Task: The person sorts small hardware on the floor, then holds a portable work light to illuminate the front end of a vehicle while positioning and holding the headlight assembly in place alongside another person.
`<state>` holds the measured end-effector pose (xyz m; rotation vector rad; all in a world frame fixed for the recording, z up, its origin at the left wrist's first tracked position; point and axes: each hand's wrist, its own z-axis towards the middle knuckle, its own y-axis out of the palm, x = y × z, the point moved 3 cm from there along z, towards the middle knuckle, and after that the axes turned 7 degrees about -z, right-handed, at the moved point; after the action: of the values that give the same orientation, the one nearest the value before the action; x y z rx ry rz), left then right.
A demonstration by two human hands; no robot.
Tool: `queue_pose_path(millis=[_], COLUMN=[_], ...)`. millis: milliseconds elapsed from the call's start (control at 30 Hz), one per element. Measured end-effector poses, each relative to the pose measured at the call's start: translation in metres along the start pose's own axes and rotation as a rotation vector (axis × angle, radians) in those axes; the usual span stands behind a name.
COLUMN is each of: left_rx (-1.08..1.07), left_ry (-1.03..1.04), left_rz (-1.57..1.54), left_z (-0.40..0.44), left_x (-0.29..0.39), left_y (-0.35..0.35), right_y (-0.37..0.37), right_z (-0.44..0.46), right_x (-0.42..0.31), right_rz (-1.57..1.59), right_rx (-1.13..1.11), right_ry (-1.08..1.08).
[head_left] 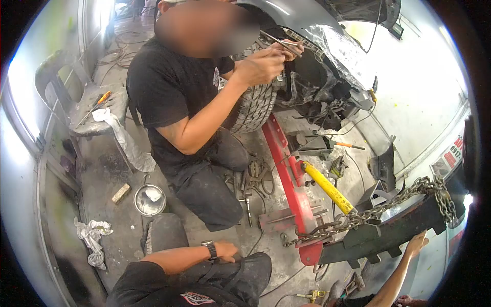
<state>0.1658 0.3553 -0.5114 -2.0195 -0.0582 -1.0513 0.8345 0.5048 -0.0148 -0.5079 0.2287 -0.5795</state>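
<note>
bodywork of the car (pixel 307 15) fills the space beyond the red beam (pixel 289 181), its tyre (pixel 255 105) just past the beam's far end. down on the floor, left of the beam, we have a co-worker (pixel 174 87) in black, both hands up by the wheel arch. now the red beam itself, running from beside that tyre back toward the wearer. and look at the angle: the black notched bar (pixel 399 238) meets the beam's near end and lies crosswise, its long axis stretching away to the right. over it goes the chain (pixel 353 220), hooked by the beam's near end and looped around the bar's outer tip. yellow cylinder (pixel 327 187) next, slanting off the beam's right side down toward the bar. up past the beam's far end, a slim rod (pixel 281 42) sits in the co-worker's fingers. so, the wearer's hands: the left hand (pixel 226 251) lies loosely curled by the trousers, left of the beam and well apart from the bar, nothing visible in it. right hand (pixel 418 244) is much the nearer, at the bar's lower edge, toward the end away from the beam; whether it's gripping or merely resting, i can't tell. last, the wristwatch (pixel 209 249), on the left arm, left of the beam.
</note>
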Motion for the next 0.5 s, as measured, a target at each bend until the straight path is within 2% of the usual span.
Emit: queue_pose_path(millis=[167, 333, 500], left_rx=[-0.028, -0.038, -0.048], left_ry=[-0.007, -0.020, -0.031], left_rz=[0.009, 0.021, 0.052], left_z=[-0.018, -0.012, -0.011], left_x=[0.017, 0.005, 0.009], left_y=[-0.024, -0.010, -0.011], right_y=[0.001, -0.005, -0.003], right_z=[0.001, -0.004, -0.001], right_x=[0.001, -0.002, 0.000], right_rz=[-0.002, 0.058, -0.039], right_rx=[-0.026, -0.013, -0.015], right_ry=[0.016, 0.003, -0.048])
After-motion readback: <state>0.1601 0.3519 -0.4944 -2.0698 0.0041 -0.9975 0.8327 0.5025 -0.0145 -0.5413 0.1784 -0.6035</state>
